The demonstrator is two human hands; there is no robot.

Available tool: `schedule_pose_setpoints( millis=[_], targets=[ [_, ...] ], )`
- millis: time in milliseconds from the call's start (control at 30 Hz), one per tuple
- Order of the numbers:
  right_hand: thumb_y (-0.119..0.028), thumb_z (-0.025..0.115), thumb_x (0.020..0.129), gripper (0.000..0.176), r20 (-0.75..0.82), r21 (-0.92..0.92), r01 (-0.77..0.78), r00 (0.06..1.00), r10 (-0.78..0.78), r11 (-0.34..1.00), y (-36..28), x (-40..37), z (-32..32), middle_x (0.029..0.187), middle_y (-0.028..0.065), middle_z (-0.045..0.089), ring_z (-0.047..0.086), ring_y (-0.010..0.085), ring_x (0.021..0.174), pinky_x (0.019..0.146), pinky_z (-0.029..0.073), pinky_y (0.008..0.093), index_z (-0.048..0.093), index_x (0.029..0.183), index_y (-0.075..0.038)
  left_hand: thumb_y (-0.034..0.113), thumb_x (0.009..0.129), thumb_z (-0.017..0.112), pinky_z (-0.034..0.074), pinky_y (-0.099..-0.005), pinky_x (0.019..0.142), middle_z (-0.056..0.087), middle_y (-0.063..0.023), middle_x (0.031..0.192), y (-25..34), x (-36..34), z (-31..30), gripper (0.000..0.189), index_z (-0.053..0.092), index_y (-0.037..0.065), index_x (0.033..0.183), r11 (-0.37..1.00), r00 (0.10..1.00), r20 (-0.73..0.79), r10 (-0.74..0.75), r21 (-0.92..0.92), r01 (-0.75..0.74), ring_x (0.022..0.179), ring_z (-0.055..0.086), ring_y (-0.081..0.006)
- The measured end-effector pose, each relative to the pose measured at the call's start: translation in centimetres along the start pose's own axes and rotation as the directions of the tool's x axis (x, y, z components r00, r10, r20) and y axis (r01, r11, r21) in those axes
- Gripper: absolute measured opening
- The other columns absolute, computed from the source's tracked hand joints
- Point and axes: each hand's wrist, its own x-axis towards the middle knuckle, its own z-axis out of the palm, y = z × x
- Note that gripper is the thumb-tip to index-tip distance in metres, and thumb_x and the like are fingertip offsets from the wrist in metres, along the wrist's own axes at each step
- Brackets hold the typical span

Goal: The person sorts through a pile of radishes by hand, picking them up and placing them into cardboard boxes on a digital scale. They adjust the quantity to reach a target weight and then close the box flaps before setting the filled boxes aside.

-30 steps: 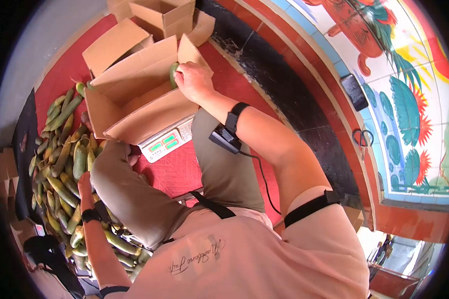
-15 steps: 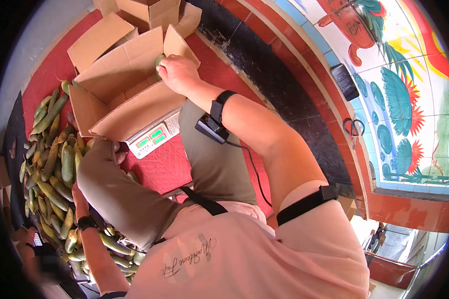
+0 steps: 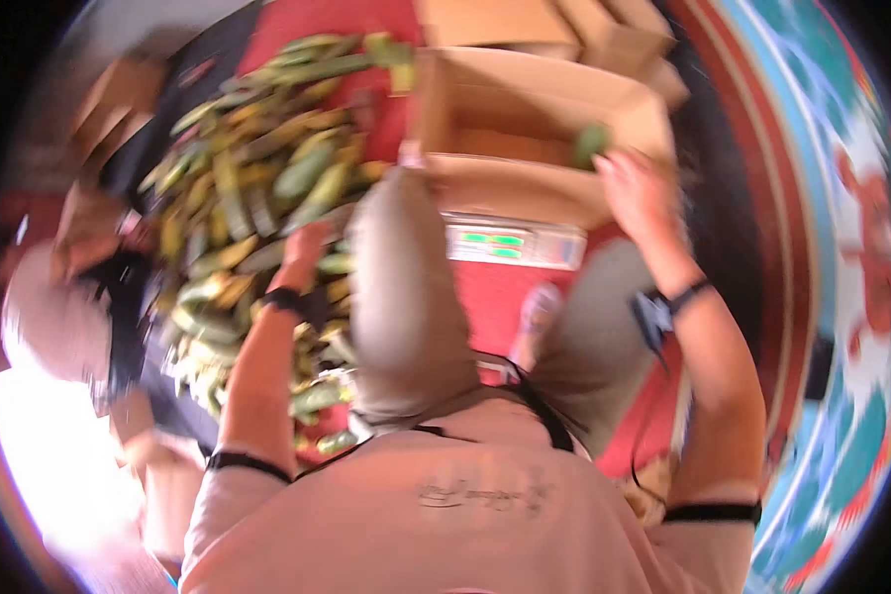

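Motion blur softens the whole view, so fine detail is lost. The green vegetable (image 3: 591,145) shows as a short, rounded, dark-green lump with a paler sheen on one side. It sits at the right-hand end of the open cardboard box (image 3: 505,99), just inside its rim and above the box floor. The right hand (image 3: 639,193) reaches up to it from below, its fingertips (image 3: 609,163) touching the vegetable's lower end. The blur hides whether the fingers are wrapped round it or only resting against it. A black strap with a small device (image 3: 660,309) circles that wrist.

The left hand (image 3: 304,247) lies palm down on the near edge of a big pile of vegetables (image 3: 247,178). These are long, green and yellow-green, heaped on the floor left of the box. I cannot tell whether this hand is clenched on one of them or lying loose. It wears a black wristband (image 3: 285,297).

A scale (image 3: 510,244) with green lit digits lies just below the box, touching its front wall, on a red mat (image 3: 495,307). The person's knees frame it. Another person (image 3: 54,307) is a pale blur at the far left, beside the pile.
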Motion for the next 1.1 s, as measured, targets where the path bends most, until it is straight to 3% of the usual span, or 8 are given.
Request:
schedule_pose_setpoints(
  millis=[33, 100, 133, 200, 267, 533, 800, 1100],
  targets=[
    [-0.026, 0.057, 0.090, 0.021, -0.070, 0.035, 0.058, 0.996, -0.056, 0.998, 0.1, 0.0, 0.1, 0.087, 0.0148, 0.061, 0.059, 0.0337, 0.083, 0.074, 0.047, 0.0440, 0.063, 0.087, -0.006, 0.024, 0.091, 0.049, 0.047, -0.0390, 0.090, 0.063, -0.0103, 0.116, -4.6, 2.7, 1.5, 0.029, 0.066, 0.010, 0.111, 0.713, 0.956, 0.050, 0.288, 0.655, -0.250, 0.106, 0.059, -0.0278],
    [-0.021, 0.055, 0.091, 0.020, -0.068, 0.094, -0.021, 0.997, 0.027, 0.995, -0.1, -0.1, -0.7, 0.087, 0.0157, 0.060, 0.058, 0.0345, 0.084, 0.073, 0.046, 0.0420, 0.062, 0.092, -0.002, 0.026, 0.088, 0.049, 0.048, -0.0422, 0.088, 0.065, -0.0149, 0.109, -3.8, 2.1, 1.6, 0.029, 0.066, 0.008, 0.102, 0.771, 0.984, 0.028, 0.176, 0.618, -0.155, 0.102, 0.060, -0.0328],
    [-0.020, 0.053, 0.093, 0.021, -0.106, 0.058, -0.003, 0.994, 0.009, 0.998, 0.7, -0.3, -0.4, 0.087, 0.0165, 0.060, 0.058, 0.0342, 0.083, 0.074, 0.046, 0.0419, 0.061, 0.092, -0.001, 0.032, 0.086, 0.049, 0.048, -0.0447, 0.086, 0.065, -0.0186, 0.103, -3.1, 0.6, 2.5, 0.035, 0.066, 0.005, 0.098, 0.997, 0.971, -0.227, -0.078, 0.008, 0.082, 0.100, 0.060, -0.0359],
    [-0.017, 0.051, 0.094, 0.020, -0.188, 0.133, 0.014, 0.982, 0.012, 0.991, 1.1, -1.1, -1.3, 0.085, 0.0166, 0.058, 0.057, 0.0338, 0.081, 0.073, 0.046, 0.0405, 0.060, 0.091, 0.001, 0.032, 0.085, 0.046, 0.047, -0.0464, 0.084, 0.064, -0.0232, 0.096, -6.5, 1.4, 3.2, 0.036, 0.065, 0.003, 0.094, 0.925, 0.982, -0.171, 0.086, 0.381, -0.014, 0.094, 0.060, -0.0407],
    [-0.014, 0.050, 0.094, 0.018, -0.136, 0.203, -0.019, 0.990, 0.048, 0.979, 1.8, -2.2, -2.1, 0.084, 0.0162, 0.057, 0.057, 0.0324, 0.079, 0.072, 0.046, 0.0386, 0.058, 0.091, 0.002, 0.030, 0.084, 0.045, 0.047, -0.0467, 0.083, 0.064, -0.0240, 0.094, -1.5, -1.4, 1.8, 0.035, 0.065, 0.002, 0.092, 0.969, 0.952, -0.239, -0.189, 0.113, 0.220, 0.092, 0.060, -0.0417],
    [-0.010, 0.051, 0.093, 0.017, -0.096, 0.186, -0.068, 0.992, 0.087, 0.980, 2.0, -5.5, -4.3, 0.081, 0.0129, 0.058, 0.058, 0.0255, 0.075, 0.070, 0.046, 0.0343, 0.058, 0.088, 0.004, 0.027, 0.078, 0.059, 0.047, -0.0427, 0.088, 0.064, -0.0194, 0.101, -1.9, -2.3, 2.4, 0.028, 0.067, 0.008, 0.097, 0.946, 0.905, -0.369, -0.210, 0.156, 0.283, 0.098, 0.060, -0.0354],
    [-0.009, 0.054, 0.092, 0.014, -0.019, 0.186, -0.161, 0.986, 0.167, 0.969, 2.4, -5.1, -4.3, 0.079, 0.0120, 0.057, 0.055, 0.0221, 0.071, 0.069, 0.046, 0.0313, 0.058, 0.088, 0.004, 0.021, 0.075, 0.065, 0.043, -0.0411, 0.097, 0.049, -0.0149, 0.125, -0.2, 1.3, 3.4, 0.053, 0.049, 0.012, 0.125, 0.874, 0.900, -0.338, -0.274, 0.302, 0.380, 0.117, 0.048, -0.0339],
    [-0.009, 0.055, 0.092, 0.014, 0.005, 0.189, -0.202, 0.979, 0.204, 0.961, 2.6, -5.2, -4.5, 0.078, 0.0112, 0.056, 0.054, 0.0202, 0.070, 0.068, 0.045, 0.0300, 0.058, 0.088, 0.004, 0.025, 0.067, 0.077, 0.050, -0.0383, 0.087, 0.045, -0.0142, 0.119, 3.6, 3.1, 4.2, 0.062, 0.047, 0.011, 0.120, 0.685, 0.929, -0.196, -0.314, 0.631, 0.364, 0.109, 0.052, -0.0335]
  ],
)
